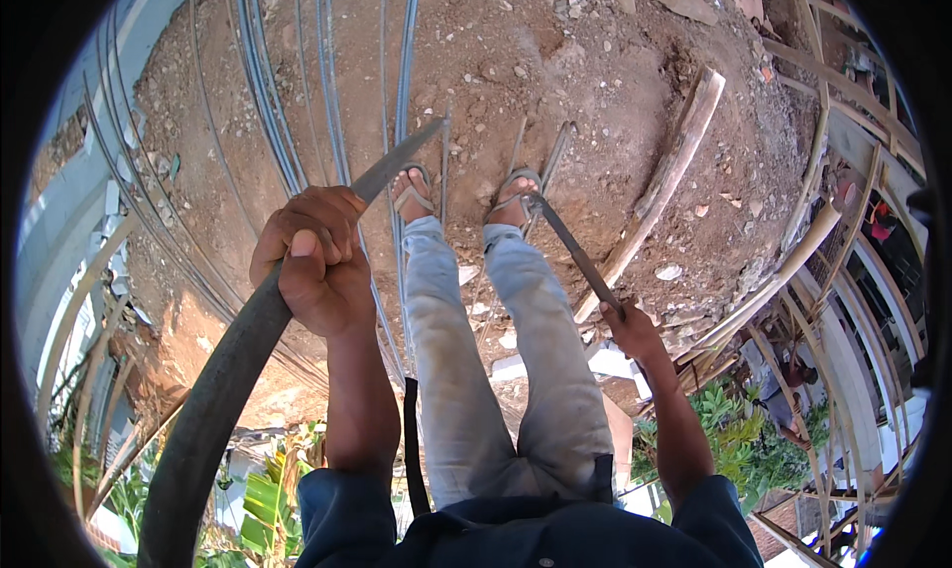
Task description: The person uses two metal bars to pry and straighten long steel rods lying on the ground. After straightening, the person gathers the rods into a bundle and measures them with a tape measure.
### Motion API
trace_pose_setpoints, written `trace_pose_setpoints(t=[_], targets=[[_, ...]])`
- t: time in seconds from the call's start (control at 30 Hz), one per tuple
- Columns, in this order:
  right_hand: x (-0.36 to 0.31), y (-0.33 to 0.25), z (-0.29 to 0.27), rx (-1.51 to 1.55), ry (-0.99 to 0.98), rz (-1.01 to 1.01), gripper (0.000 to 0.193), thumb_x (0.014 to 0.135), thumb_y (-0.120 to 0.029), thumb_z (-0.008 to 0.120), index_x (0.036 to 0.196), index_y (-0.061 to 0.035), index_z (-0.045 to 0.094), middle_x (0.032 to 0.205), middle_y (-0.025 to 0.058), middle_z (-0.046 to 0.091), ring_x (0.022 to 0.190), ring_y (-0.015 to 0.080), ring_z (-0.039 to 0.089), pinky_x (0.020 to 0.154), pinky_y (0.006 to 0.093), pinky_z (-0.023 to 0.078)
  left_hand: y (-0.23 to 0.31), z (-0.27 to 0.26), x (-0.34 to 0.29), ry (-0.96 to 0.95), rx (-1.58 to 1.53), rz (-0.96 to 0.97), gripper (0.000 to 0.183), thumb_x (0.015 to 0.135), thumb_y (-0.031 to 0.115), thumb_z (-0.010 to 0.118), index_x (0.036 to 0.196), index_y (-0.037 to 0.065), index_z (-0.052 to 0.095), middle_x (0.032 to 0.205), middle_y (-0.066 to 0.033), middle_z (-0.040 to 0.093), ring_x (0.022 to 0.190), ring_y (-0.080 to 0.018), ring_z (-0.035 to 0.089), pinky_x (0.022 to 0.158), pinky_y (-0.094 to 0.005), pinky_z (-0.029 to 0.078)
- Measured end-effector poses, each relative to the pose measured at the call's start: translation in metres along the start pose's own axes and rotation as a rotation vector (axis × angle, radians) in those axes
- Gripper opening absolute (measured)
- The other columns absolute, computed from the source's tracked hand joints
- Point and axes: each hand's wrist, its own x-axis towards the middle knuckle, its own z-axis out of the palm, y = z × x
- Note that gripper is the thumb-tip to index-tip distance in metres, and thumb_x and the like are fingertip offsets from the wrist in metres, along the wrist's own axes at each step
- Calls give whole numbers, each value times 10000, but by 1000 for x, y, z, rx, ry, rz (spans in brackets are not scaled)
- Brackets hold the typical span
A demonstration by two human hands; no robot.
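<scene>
My left hand [315, 255] is closed round a long dark grey pole [223, 360]. The pole slants up from the lower left, looking thick close by and narrow at its far end, which reaches above my left foot. On the right, my right hand [635, 335] grips the near end of a dark, slim bar [577, 251]. Its far tip points at my right sandal [518, 176]; I cannot tell whether they touch. Both feet stand on bare brown soil, and thin rods [444, 171] lie beside them.
Several long steel reinforcing rods [260, 82] run along the ground at left. A rough wooden plank [679, 166] lies to the right, near bamboo poles [769, 290]. A pale wall edge [84, 211] borders the far left. Another person [783, 384] is at lower right.
</scene>
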Motion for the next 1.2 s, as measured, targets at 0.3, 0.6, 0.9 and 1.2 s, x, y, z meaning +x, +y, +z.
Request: trace_pose_setpoints(t=[0.3,0.6,0.9,1.2], targets=[[-95,-38,-78,849,169,-737,612,888,-677,410,841,-70,475,613,-1,433,503,85,418,434,249,322,-22,-11,57,50,3,-86,261,795,161,476,568,82,374,527,-51,390,484,-153,358,614,-354,425],[-163,-174,-205,1445,843,-1318,765,782,-813,413,874,-62,524,718,47,449,554,162,423,555,326,368,-29,-45,108,59,-61,-170,267,813,166,465,576,85,374,521,-48,384,483,-144,342,616,-353,432],[-91,-343,-253,1307,922,-1328,861,592,-979,274,758,-145,410,597,30,376,475,150,380,486,328,359,-35,-77,132,35,-66,-166,340,877,231,474,582,94,376,540,-62,416,507,-149,375,611,-350,421],[-33,-429,-242,1070,722,-1307,868,655,-937,236,768,-94,411,575,43,384,468,176,383,534,363,388,-34,-84,143,59,-134,-218,293,866,188,466,603,74,404,558,-73,418,540,-163,377,597,-347,365]])
